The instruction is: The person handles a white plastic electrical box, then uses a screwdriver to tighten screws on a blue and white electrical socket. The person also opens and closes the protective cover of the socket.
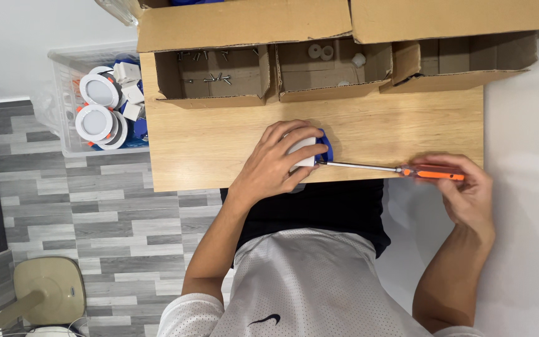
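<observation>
Right now the left hand (277, 163) clamps a small white-and-blue plastic fitting (315, 151) at the wooden table's (207, 143) near edge, light and hard-looking, best gripped around its body, while the right hand (466, 190) grips the orange-handled screwdriver (400, 170), tip at the fitting.

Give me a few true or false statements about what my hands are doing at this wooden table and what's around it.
1. The right hand holds a screwdriver with an orange handle. True.
2. The left hand rests on a small white and blue part. True.
3. The screwdriver tip points away from that part. False: it meets the part's side.
4. The cardboard box on the left holds lamps. False: it holds screws.
5. Round white lamps fill a clear bin beside the table. True.
</observation>
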